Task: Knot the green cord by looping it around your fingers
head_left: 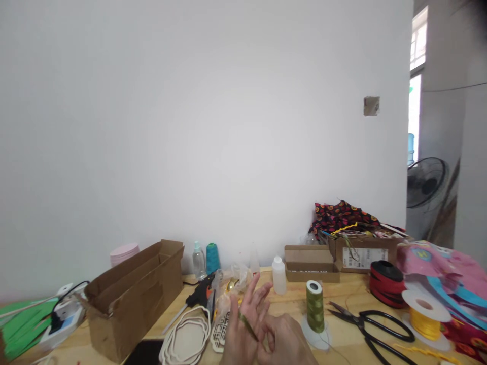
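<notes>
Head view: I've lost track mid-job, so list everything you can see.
cardboard box: 1, brown, open, left
glue gun: 1, black, right of the box
cut-out frames: a few, white, front centre
clear bottle: 1, teal cap, by the wall
thread cone: 1, teal, beside that bottle
white bottle: 1, white, centre
thread spool: 1, olive, upright, right of the hands
scissors: 1, black, front right
yellow spool: 1, yellow, far right
ribbon roll: 1, red and black, behind the scissors
flat cartons: 2, brown, rear right
patterned fabric: 1 heap, dark multicolour, behind the cartons
left hand: 1, fingers spread, olive strand across them
right hand: 1, against the left hand, front centre
</notes>
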A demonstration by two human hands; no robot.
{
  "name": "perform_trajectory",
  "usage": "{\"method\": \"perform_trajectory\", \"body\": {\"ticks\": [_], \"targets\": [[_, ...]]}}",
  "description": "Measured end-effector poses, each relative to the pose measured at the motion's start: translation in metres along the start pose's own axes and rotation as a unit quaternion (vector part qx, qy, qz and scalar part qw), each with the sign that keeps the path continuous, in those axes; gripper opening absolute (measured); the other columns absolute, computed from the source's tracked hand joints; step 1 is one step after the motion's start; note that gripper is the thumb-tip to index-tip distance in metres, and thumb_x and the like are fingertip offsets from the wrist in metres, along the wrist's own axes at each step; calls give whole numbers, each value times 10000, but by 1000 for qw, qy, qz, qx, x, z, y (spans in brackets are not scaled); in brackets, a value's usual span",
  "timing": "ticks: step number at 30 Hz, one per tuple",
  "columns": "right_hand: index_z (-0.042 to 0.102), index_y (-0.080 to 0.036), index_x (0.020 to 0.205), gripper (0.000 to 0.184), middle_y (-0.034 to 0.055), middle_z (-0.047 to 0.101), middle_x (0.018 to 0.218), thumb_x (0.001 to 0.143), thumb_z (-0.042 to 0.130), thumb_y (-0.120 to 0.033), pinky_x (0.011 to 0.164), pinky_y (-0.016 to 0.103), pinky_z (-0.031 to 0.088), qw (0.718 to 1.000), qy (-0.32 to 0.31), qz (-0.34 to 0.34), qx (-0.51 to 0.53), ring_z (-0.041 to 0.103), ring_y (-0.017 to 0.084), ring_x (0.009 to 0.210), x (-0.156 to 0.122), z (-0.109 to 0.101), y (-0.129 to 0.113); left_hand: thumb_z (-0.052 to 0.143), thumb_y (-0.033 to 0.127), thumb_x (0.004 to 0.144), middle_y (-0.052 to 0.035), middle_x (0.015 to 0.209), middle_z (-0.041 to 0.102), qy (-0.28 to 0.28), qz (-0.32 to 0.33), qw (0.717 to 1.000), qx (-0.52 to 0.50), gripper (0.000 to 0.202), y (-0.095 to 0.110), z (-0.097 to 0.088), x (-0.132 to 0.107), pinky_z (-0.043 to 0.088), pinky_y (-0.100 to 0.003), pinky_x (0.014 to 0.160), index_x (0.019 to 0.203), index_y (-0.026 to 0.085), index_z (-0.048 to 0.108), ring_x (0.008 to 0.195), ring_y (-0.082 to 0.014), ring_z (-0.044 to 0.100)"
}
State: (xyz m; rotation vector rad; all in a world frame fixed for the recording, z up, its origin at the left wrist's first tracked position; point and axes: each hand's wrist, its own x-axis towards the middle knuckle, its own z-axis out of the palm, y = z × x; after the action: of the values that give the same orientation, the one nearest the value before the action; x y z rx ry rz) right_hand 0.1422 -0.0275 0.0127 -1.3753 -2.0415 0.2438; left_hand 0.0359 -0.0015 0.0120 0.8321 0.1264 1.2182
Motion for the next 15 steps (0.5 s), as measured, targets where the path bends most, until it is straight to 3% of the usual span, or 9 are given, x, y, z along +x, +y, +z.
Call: {"method": "perform_trajectory", "body": {"ticks": [3,6,11,15], "targets": [[607,-193,585,149,-34,542,447,550,474,-135,409,158,275,999,-14,7,29,462,87,397,0,3,1,255,582,772,-151,1148,539,8,-16,1000,3,643,0,3,-2,224,-368,964,1237,165,406,1119,-249,417],[611,-192,666,158,-46,508,455,562,503,-141,425,164,274,999,9,-1,47,448,94,424,0,4,5,252,573,779,-179,1130,545,25,-9,999,-42,635,4,5,-2,313,-380,899,1258,173,370,1057,-252,475],[593,-182,780,202,-64,467,463,673,439,-107,468,165,295,996,-10,-25,81,452,95,455,1,-10,6,339,620,723,-198,1235,462,63,50,990,-119,697,20,-3,1,293,-454,925,1286,209,307,1122,-291,429],[611,-200,904,250,-41,554,501,712,455,-164,504,185,313,998,-20,-34,51,497,115,493,1,-16,7,342,650,696,-188,1263,437,82,108,981,-135,729,30,-15,1,268,-486,947,1285,221,306,1154,-295,397]]}}
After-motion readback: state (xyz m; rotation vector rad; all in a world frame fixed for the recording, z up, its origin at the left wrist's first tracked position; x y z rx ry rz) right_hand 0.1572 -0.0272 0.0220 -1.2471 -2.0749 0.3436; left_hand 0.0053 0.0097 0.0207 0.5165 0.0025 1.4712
